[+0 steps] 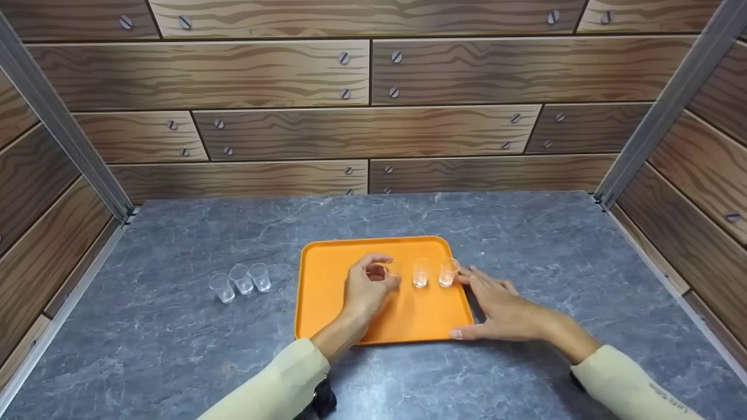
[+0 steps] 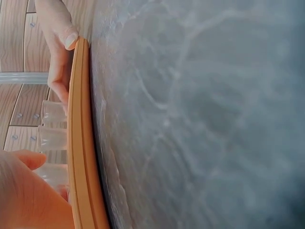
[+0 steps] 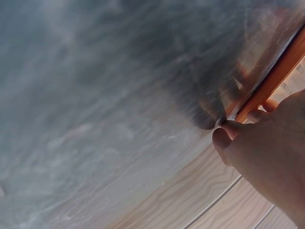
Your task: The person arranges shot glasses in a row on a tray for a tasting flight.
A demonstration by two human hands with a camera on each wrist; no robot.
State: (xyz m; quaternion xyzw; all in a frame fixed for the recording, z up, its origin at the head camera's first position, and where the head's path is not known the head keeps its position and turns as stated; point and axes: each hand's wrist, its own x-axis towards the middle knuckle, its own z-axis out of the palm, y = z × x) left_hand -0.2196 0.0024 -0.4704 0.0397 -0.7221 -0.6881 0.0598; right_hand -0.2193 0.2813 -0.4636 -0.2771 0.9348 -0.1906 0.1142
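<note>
Left hand [image 1: 366, 287] pinches a small clear cup [image 1: 390, 269] on the orange tray [image 1: 327, 303]; right hand [image 1: 502, 306], fingers straight, steadies the tray's edge — best set it upright, in line with the two neighbouring cups [image 1: 433, 272].

We see an orange tray [image 1: 327, 291], rectangular with rounded corners and a low raised rim, lying flat near the middle of the grey marbled table [image 1: 175, 350], toward its front edge. Three small clear plastic cups stand upright in a row near the tray's far edge. We find the leftmost cup [image 1: 390, 270] at the row's left end, the middle cup [image 1: 421, 273] beside it, and the right cup [image 1: 447, 272] close to the tray's right edge.
</note>
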